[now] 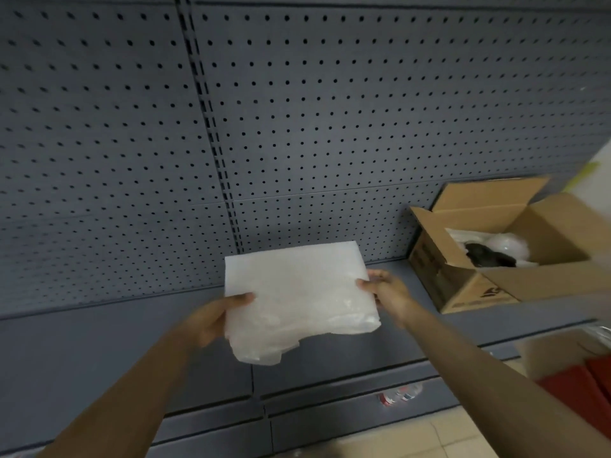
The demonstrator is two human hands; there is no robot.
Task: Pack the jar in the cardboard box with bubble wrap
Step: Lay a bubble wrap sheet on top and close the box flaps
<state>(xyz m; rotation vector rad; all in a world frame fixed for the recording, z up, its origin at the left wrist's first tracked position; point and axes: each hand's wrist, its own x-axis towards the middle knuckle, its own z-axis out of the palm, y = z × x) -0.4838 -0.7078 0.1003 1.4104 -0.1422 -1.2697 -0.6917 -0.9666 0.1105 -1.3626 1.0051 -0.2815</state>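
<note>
A flat, folded pad of milky bubble wrap (299, 294) is pinched at both edges by the left hand (211, 320) and right hand (385, 290); an open brown cardboard box (469, 285) sits nearby.

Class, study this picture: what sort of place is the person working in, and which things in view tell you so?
Probably a shop or stockroom. Grey pegboard backing and bare metal shelves look like retail shelving, and an open cardboard box stands on the shelf while both hands hold folded bubble wrap.
</note>
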